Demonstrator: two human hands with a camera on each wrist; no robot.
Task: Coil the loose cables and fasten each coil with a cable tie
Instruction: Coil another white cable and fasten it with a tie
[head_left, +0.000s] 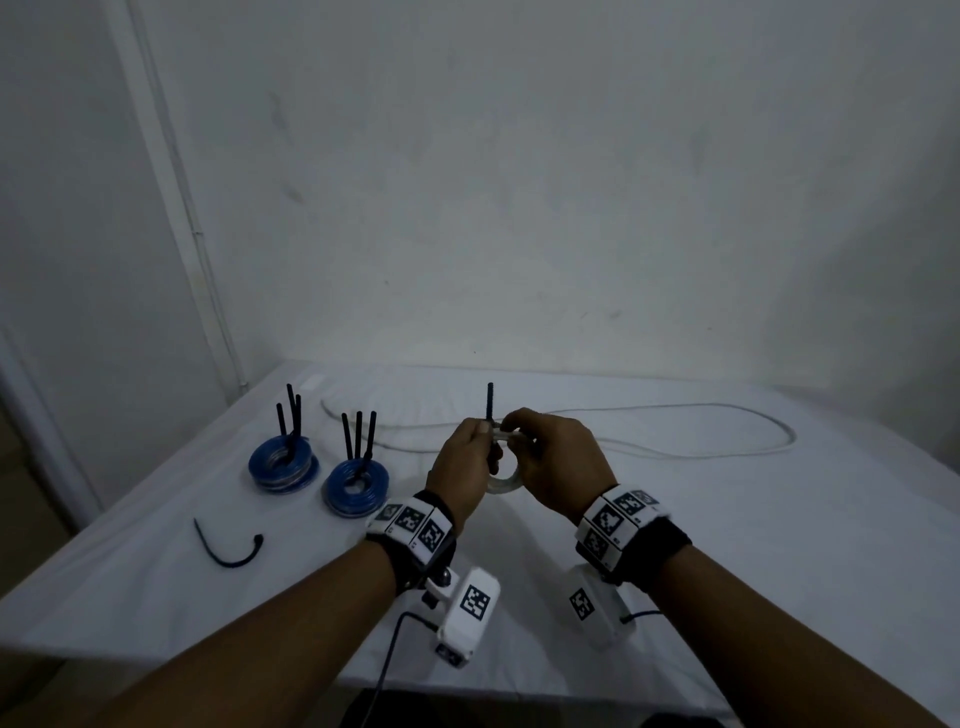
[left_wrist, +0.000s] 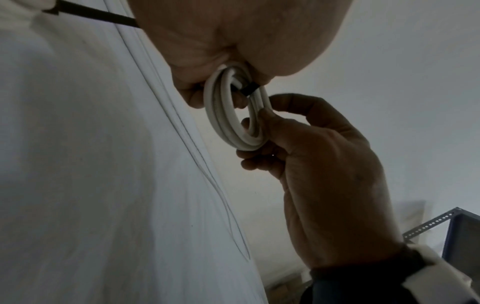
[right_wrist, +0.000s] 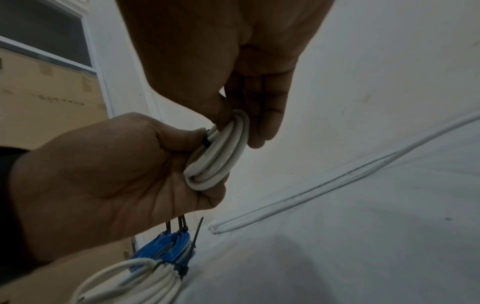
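- We see a small round coil of white cable (left_wrist: 233, 111), several loops thick, raised above the white-covered tabletop (head_left: 675, 519).
- A thin black cable tie (head_left: 490, 401) crosses its top.
- Our left hand (head_left: 465, 467) and right hand (head_left: 558, 462) each pinch the coil.

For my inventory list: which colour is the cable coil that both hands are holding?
White. The coil shows best in the left wrist view, with a black cable tie around it.

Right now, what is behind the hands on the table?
A loose white cable lies on the table behind the left hand and right hand. Its middle stretch is hidden by them and the white coil.
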